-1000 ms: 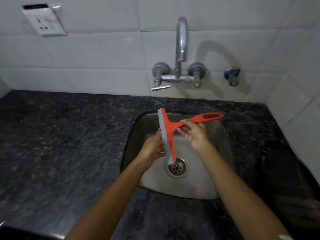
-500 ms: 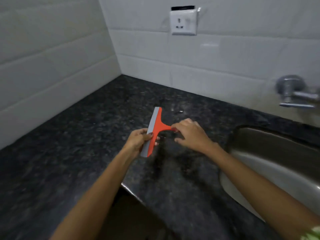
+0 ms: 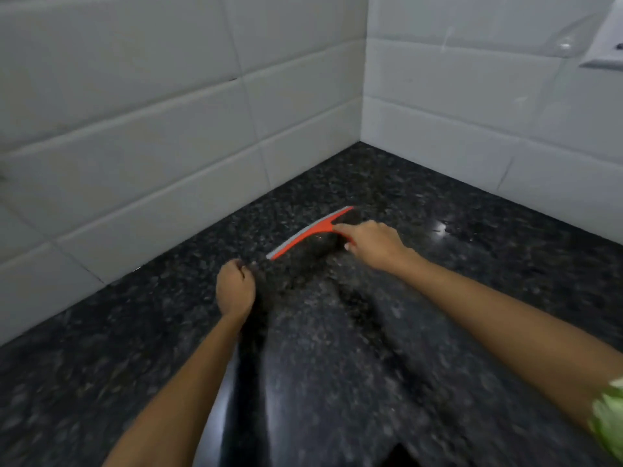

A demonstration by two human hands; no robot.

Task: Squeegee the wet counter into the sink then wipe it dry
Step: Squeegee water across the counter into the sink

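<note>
An orange squeegee (image 3: 308, 233) with a grey rubber blade rests blade-down on the dark speckled granite counter (image 3: 472, 264), near the corner where two tiled walls meet. My right hand (image 3: 372, 242) grips its handle, which the hand mostly hides. To the left and nearer me, my left hand (image 3: 235, 288) is curled into a loose fist on the counter, apart from the squeegee and holding nothing. The sink is out of view.
White tiled walls (image 3: 168, 136) bound the counter on the left and at the back. A white wall socket (image 3: 605, 45) sits at the top right edge. The counter's front edge (image 3: 232, 416) drops off near the bottom centre.
The view has swung left from the sink to the counter corner. My left hand has let go of the blade, and my right hand has set the squeegee down on the counter.
</note>
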